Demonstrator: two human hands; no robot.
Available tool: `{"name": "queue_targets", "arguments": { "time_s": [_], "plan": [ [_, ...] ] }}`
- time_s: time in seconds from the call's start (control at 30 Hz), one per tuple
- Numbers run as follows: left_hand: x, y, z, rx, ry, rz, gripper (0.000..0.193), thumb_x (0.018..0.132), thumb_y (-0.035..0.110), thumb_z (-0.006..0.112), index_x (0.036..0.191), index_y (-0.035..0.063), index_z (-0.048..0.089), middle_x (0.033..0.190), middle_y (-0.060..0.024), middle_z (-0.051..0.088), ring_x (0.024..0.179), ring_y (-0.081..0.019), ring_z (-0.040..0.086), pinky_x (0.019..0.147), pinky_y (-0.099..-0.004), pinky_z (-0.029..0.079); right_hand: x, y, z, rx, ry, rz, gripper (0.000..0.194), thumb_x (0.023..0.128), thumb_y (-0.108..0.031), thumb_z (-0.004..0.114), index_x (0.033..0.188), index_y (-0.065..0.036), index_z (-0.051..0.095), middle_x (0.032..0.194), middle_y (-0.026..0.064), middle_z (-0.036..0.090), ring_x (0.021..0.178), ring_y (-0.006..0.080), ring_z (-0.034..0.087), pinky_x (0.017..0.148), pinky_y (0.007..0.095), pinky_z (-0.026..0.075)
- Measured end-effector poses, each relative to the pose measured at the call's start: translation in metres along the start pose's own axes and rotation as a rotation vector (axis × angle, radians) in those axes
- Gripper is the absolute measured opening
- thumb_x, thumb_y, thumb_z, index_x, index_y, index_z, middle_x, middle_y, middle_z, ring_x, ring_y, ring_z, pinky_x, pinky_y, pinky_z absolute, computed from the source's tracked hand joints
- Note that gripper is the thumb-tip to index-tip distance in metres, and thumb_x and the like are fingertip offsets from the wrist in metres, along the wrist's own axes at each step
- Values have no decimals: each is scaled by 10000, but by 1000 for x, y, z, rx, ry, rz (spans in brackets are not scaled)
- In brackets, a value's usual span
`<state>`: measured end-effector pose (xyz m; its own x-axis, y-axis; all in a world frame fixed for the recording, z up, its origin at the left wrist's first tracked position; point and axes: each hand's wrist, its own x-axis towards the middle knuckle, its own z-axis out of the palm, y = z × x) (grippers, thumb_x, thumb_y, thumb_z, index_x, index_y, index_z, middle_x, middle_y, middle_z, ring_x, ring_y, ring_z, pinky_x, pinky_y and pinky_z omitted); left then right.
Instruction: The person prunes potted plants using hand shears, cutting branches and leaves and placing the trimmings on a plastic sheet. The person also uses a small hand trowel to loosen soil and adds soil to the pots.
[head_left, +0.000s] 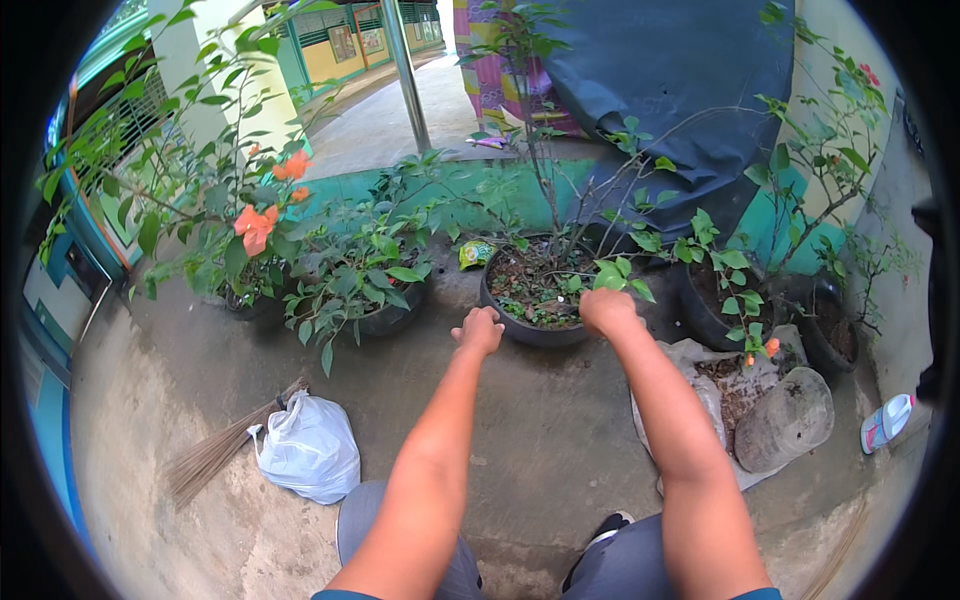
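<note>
In front of me stands a round black plant pot (541, 334) with soil, dry leaves and small weeds (551, 307) in it. A thin-stemmed shrub (551, 187) grows from its middle. My left hand (480, 331) is at the pot's front left rim, fingers curled and thumb out to the side; whether it grips the rim is unclear. Over the front right rim is my right hand (609, 310), its fingers bent and mostly hidden from me. Broad green leaves (613, 274) show just beyond it. I cannot tell whether it holds anything.
Potted bougainvillea (255, 229) and a leafy potted plant (375, 281) stand left. A white plastic bag (311, 450) lies by a stick broom (217, 454). Right are a black pot (709, 311), a sack (679, 356), a clear plastic container (787, 420) and a bottle (886, 424). A green wrapper (476, 255) lies behind.
</note>
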<state>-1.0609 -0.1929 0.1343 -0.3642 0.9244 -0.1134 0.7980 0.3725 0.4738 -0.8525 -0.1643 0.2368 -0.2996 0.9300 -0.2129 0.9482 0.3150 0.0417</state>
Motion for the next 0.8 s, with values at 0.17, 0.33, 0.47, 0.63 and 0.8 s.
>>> {"name": "queue_targets", "arguments": {
  "time_s": [0.17,0.33,0.47,0.63,0.8],
  "plan": [
    [7,12,10,297,-122,27,364,811,251,663,1149,141,589,1228,-73,526,1173,-252,484,941,-519,315,11,2,36,105,-132,47,302,828,-103,530,1109,-57,633,1171,123,611,1056,276,607,796,437,522],
    [2,-4,64,263,-91,321,424,806,249,660,1200,145,541,1268,-75,484,1214,-244,439,979,-529,298,37,-11,74,122,-55,12,341,892,-166,411,1183,-65,555,1141,132,623,1002,294,630,731,443,537],
    [9,-33,88,30,60,313,500,796,259,664,1243,113,493,1295,-95,458,1246,-262,397,962,-534,319,54,-34,98,261,-61,49,314,884,-164,452,1154,-53,565,1156,143,613,1009,290,628,776,403,528],
    [34,-42,96,-126,182,327,527,785,248,677,1252,100,484,1306,-128,414,1226,-310,389,971,-505,305,82,-40,107,231,-136,85,274,897,-190,422,1082,-56,573,1120,146,622,996,262,629,808,374,512],
    [45,-19,111,-151,252,235,382,800,258,660,1146,127,562,1289,-109,416,1235,-294,369,995,-528,270,73,-25,96,269,-59,42,285,871,-170,457,1110,-53,560,1178,159,585,1083,280,578,874,352,480]
  ]
}}
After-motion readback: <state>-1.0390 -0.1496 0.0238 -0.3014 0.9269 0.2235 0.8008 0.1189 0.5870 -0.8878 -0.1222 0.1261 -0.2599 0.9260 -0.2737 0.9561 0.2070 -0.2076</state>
